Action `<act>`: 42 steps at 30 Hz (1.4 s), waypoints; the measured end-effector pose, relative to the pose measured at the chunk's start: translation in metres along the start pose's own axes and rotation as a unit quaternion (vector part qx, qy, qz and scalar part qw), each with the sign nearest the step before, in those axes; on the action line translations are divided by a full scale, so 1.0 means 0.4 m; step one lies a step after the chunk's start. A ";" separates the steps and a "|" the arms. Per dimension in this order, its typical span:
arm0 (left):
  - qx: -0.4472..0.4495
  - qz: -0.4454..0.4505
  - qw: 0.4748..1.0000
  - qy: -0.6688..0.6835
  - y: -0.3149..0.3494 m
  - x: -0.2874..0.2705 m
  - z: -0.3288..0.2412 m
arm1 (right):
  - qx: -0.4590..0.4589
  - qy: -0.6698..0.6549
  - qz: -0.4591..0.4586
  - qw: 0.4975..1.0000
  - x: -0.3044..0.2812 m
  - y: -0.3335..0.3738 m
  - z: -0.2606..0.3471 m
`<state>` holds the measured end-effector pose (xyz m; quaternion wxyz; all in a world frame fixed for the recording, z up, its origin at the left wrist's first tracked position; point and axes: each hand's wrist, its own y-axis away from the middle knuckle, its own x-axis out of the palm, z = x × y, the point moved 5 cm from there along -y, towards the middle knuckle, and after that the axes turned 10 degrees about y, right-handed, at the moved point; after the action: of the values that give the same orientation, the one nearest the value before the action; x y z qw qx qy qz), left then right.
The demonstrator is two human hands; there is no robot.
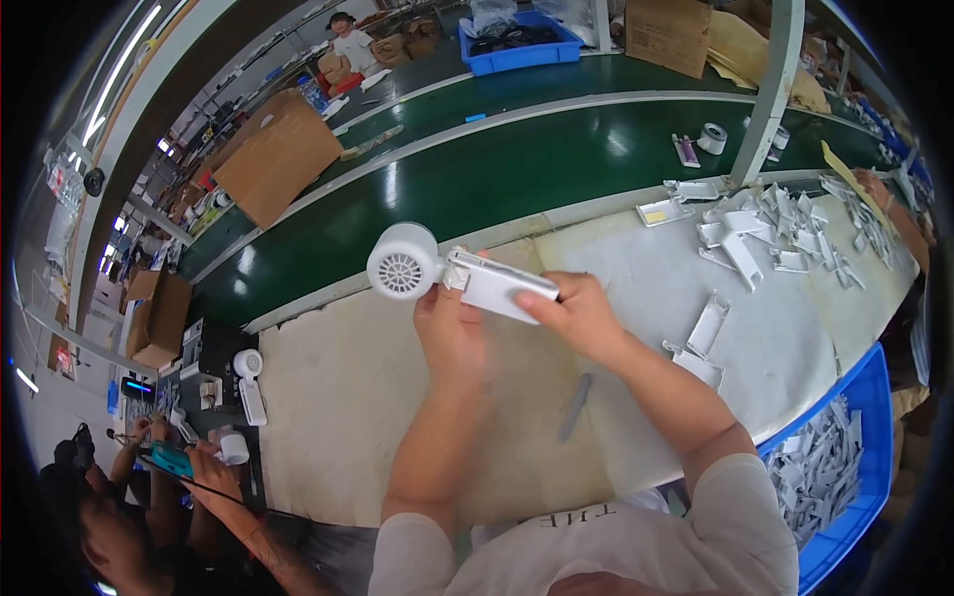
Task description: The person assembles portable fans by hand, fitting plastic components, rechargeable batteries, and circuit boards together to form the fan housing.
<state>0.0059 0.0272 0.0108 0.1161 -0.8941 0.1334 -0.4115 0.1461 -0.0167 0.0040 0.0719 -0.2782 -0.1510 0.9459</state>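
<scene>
A white handheld fan (402, 263) with a round, grilled head is held above the worktable, its head to the left and its long handle to the right. My left hand (452, 333) is closed around the narrow neck, where the handle's end looks open. Fingers and thumb of my right hand (578, 313) grip the far end of the handle. What lies inside the handle is mostly hidden. Below my right forearm, a slim grey strip (575, 407) rests on the pale table cover (328, 397). Two white plastic shells (708, 328) lie to the right.
White plastic parts (740, 243) are heaped at the right, near a metal post (775, 89). A blue bin (879, 467) of grey pieces stands lower right. Beyond the table runs a green conveyor belt (328, 214). At left, a co-worker's hand grips a teal tool (171, 458) near another fan (252, 397).
</scene>
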 end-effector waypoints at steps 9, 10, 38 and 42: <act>-0.066 0.010 0.616 -0.785 -0.048 -0.384 -0.248 | 0.040 0.273 -0.038 0.960 -0.283 -0.142 -0.266; -0.045 -0.006 0.557 -0.829 -0.033 -0.405 -0.300 | 0.026 0.333 -0.108 0.936 -0.346 -0.164 -0.314; -0.308 0.025 0.949 -0.056 -0.048 -0.096 0.118 | 0.114 -0.184 -0.063 0.974 -0.232 -0.230 -0.235; -0.280 0.022 0.958 0.055 -0.046 -0.037 0.157 | 0.065 -0.197 0.033 0.978 -0.074 -0.094 -0.064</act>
<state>0.0476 0.0553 -0.0337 -0.1376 -0.8634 0.2694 -0.4039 0.1868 0.0188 0.0108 0.0274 -0.0858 -0.0916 0.9917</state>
